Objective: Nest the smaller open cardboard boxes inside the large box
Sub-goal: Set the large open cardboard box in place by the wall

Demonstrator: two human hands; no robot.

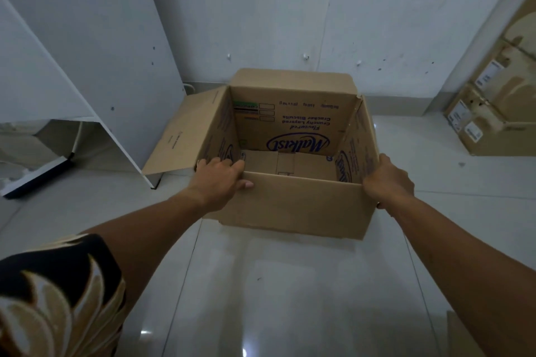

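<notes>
A large open cardboard box (293,203) with blue print on its inner walls stands on the white tiled floor in front of me. Its left flap (185,130) hangs outward and its far flap stands up. Nothing lies inside; only the taped bottom shows. My left hand (220,180) grips the near left corner, fingers over the rim. My right hand (387,180) holds the near right corner from outside. No smaller open box is in view.
A white cabinet panel (95,66) leans at the left, with white foam packing (26,153) beneath it. Taped, labelled cardboard boxes (493,113) are stacked against the wall at the right. Another cardboard edge (461,336) shows at bottom right.
</notes>
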